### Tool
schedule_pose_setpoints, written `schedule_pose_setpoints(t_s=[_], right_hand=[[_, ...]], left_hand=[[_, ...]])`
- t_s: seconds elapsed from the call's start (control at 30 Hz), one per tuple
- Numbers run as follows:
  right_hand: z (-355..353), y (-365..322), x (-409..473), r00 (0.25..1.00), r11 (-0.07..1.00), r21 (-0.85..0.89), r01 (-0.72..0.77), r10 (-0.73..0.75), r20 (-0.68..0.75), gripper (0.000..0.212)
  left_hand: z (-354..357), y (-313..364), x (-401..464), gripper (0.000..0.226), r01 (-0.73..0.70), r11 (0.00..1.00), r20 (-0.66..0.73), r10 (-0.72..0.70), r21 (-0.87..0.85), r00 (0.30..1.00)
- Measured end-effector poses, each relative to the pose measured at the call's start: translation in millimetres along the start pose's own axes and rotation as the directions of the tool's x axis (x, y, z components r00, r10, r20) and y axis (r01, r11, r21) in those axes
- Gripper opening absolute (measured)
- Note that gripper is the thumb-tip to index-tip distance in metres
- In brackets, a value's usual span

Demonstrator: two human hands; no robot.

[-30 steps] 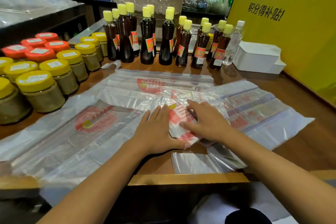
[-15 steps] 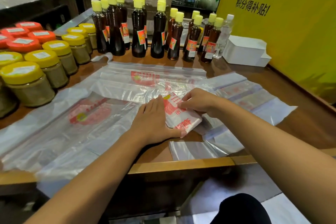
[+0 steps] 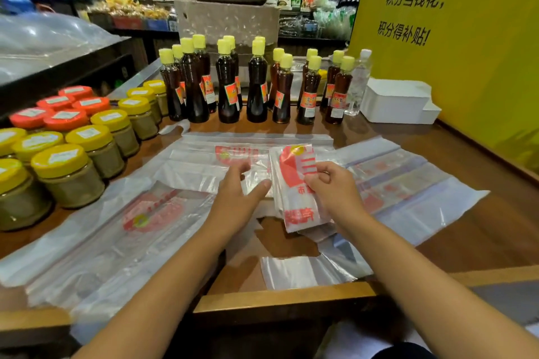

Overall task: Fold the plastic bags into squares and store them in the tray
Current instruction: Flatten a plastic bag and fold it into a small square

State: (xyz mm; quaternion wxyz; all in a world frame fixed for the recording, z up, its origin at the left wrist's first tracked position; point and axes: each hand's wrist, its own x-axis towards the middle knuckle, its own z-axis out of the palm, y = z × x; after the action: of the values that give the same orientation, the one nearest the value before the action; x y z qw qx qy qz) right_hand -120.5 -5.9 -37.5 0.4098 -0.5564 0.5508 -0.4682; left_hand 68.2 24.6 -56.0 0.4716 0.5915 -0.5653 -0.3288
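A folded plastic bag with red print is lifted off the wooden counter, and my right hand pinches its right edge. My left hand hovers just left of it with fingers loosely spread, holding nothing. Unfolded clear bags lie flat on the counter: one at the left, one behind the hands and one at the right. White trays are stacked at the back right by the yellow wall.
Dark sauce bottles with yellow caps stand in rows at the back. Jars with yellow and red lids crowd the left side. A clear water bottle stands beside the trays. The counter's front edge is close below my arms.
The folded bag was pressed flat under both hands. Now my right hand has lifted it, and my left hand has come off it.
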Motion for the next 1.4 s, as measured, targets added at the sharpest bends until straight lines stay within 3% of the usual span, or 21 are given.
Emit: schedule_pose_setpoints(t_s=[0.13, 0.3, 0.63, 0.77, 0.87, 0.97, 1.0, 1.1, 1.23, 1.33, 1.4], right_hand=[[-18.2, -13.5, -10.4, 0.994, 0.975, 0.193, 0.11, -0.104, -0.04, 0.01], [-55.5, -17.6, -8.7, 0.988, 0.951, 0.269, 0.151, -0.134, -0.081, 0.012], [-196.5, 15.8, 61.8, 0.901, 0.97, 0.179, 0.167, -0.076, -0.427, 0.007], [-264.1, 48.3, 119.6, 0.882, 0.987, 0.152, 0.042, 0.035, -0.469, 0.007], [-302.0, 76.5, 158.4, 0.844, 0.997, -0.007, -0.071, 0.056, -0.534, 0.012], [-321.0, 101.7, 184.7, 0.853, 0.896, -0.368, -0.248, 0.022, -0.522, 0.014], [-324.8, 109.0, 191.7, 0.869, 0.822, -0.494, -0.283, 0.002, -0.495, 0.019], [-328.4, 120.7, 204.5, 0.892, 0.627, -0.727, -0.281, -0.109, -0.439, 0.033], [-326.4, 125.9, 205.2, 0.907, 0.455, -0.879, -0.143, -0.296, -0.301, 0.023], [-326.4, 113.1, 201.8, 0.975, 0.439, -0.894, -0.089, -0.145, -0.168, 0.018], [-324.9, 105.6, 199.2, 0.994, 0.426, -0.9, -0.09, -0.015, -0.106, 0.03]], left_hand=[[15.9, 41.7, -3.2, 0.042, 0.031, 0.978, 0.159, 0.002, -0.205, 0.987], [65.2, 72.0, 12.4, 0.019, -0.147, 0.968, 0.034, 0.157, -0.203, 0.987], [229.6, 140.2, 89.4, 0.018, -0.175, 0.921, 0.184, 0.25, -0.347, 0.951], [296.3, 139.4, 134.1, 0.021, -0.135, 0.948, 0.319, 0.227, -0.287, 0.92], [331.2, 107.3, 155.3, 0.031, -0.305, 0.946, 0.46, 0.223, 0.111, 0.859], [344.2, 80.2, 158.7, 0.04, -0.544, 0.701, 0.548, 0.257, 0.46, 0.796], [347.2, 75.5, 158.4, 0.043, -0.592, 0.643, 0.57, 0.28, 0.486, 0.772], [344.2, 73.3, 157.4, 0.045, -0.644, 0.603, 0.593, 0.323, 0.471, 0.737], [341.5, 75.5, 155.8, 0.057, -0.689, 0.522, 0.634, 0.319, 0.503, 0.704], [341.1, 76.2, 155.2, 0.062, -0.688, 0.511, 0.642, 0.301, 0.515, 0.705], [340.4, 75.3, 155.9, 0.069, -0.698, 0.491, 0.657, 0.29, 0.522, 0.695]])
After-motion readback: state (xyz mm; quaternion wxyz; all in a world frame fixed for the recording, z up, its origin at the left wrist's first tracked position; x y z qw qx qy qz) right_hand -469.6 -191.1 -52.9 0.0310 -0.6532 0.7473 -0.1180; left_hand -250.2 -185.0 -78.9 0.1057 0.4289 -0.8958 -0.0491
